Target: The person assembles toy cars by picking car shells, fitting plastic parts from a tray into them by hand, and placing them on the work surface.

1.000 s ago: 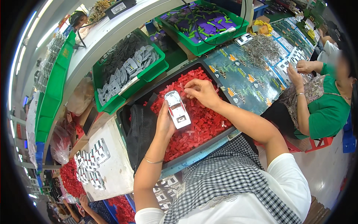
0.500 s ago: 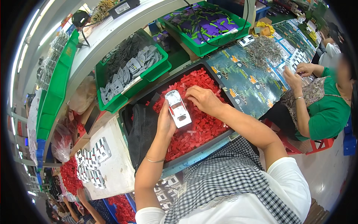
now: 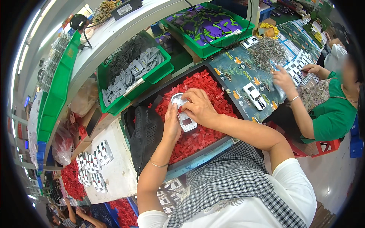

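Observation:
A white toy car body is gripped along its left side by my left hand, above a black tray heaped with small red plastic pieces. My right hand reaches over the car from the right, its fingers bent and pinched together at the car's middle. Red shows right by those fingertips, a small red plastic piece pressed at the car's opening. My right fingers cover much of the body's upper part.
Black mesh cloth lies over the tray's left side. Beyond stand a green bin of grey parts and a green bin of purple and green parts. White car bodies sit at left. A co-worker's hand is at right, near another white car.
My right hand has moved left from the red pieces onto the car, covering part of it. A white car now lies on the patterned sheet at right, and the co-worker's hand has shifted left.

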`<action>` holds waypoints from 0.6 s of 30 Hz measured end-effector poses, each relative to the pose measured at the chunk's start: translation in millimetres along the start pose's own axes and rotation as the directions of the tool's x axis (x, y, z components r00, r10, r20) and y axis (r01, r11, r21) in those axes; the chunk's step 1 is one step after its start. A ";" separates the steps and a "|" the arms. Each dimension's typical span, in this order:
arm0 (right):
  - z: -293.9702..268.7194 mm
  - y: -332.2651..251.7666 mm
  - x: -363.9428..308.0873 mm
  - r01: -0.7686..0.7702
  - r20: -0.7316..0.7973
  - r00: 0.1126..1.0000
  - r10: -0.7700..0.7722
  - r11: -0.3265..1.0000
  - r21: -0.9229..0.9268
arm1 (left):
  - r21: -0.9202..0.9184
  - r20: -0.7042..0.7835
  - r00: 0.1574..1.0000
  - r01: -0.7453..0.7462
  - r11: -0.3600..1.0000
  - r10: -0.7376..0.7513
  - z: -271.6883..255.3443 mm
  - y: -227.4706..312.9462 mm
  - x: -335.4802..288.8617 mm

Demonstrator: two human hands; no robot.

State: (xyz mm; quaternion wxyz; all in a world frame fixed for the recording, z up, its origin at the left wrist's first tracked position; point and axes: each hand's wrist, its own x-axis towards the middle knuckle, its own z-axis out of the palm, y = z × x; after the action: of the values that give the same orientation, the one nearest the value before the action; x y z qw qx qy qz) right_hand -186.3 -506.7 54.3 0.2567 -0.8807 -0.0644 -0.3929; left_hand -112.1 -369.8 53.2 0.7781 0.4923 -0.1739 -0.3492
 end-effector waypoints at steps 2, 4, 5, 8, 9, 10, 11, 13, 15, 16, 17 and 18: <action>0.3 -1.1 -0.5 -0.021 0.003 1.000 0.021 1.000 -0.008 | 0.009 0.000 1.000 -0.007 1.000 0.007 -0.9 -1.1 0.6; -0.2 -2.1 -0.5 -0.043 0.006 0.999 0.043 0.999 -0.016 | 0.018 0.000 1.000 -0.014 1.000 0.014 -0.8 -1.8 0.9; -0.4 -2.7 -0.2 -0.028 0.004 1.000 0.028 0.999 -0.045 | 0.031 0.004 1.000 -0.018 0.999 0.018 -0.3 -2.1 0.7; 3.7 0.5 -4.2 0.000 0.026 1.000 0.003 0.994 -0.113 | 0.048 0.003 1.000 -0.020 0.999 0.020 -2.1 -8.5 2.2; 5.0 1.7 -5.8 0.016 0.051 0.999 -0.008 0.988 -0.151 | 0.051 -0.001 1.000 -0.019 0.999 0.019 -3.0 -11.2 2.7; 5.0 1.9 -6.2 0.013 0.049 0.999 -0.006 0.988 -0.151 | 0.053 0.000 1.000 -0.017 0.998 0.017 -3.6 -12.4 3.1; 5.0 2.0 -6.7 -0.008 0.044 0.999 0.014 0.991 -0.130 | 0.055 -0.006 1.000 -0.016 0.998 0.016 -4.1 -13.2 3.3; 3.4 1.2 -5.5 -0.031 0.039 0.999 0.036 0.994 -0.109 | 0.057 -0.012 1.000 -0.013 0.998 0.013 -3.1 -12.7 3.6; -1.1 -2.0 -1.8 -0.076 0.016 0.997 0.078 0.993 -0.089 | 0.030 -0.006 1.000 -0.015 0.999 0.016 -0.2 -9.5 2.8; -1.9 -2.4 -1.2 -0.077 0.016 0.997 0.079 0.993 -0.087 | 0.031 -0.008 1.000 -0.015 0.999 0.015 -0.1 -8.7 2.8; -2.6 -2.7 -0.9 -0.074 0.013 0.997 0.075 0.994 -0.080 | 0.030 -0.005 1.000 -0.009 0.999 0.010 -0.5 -8.0 2.8; -2.7 -2.8 -1.1 -0.070 0.009 0.997 0.071 0.995 -0.073 | 0.030 -0.002 1.000 -0.004 1.000 0.004 -1.0 -7.7 2.6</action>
State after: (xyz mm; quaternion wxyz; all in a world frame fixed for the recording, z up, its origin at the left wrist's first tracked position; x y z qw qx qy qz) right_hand -189.7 -505.6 56.1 0.2377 -0.8935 -0.0204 -0.3804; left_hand -112.5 -373.1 45.8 0.7716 0.5039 -0.1792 -0.3444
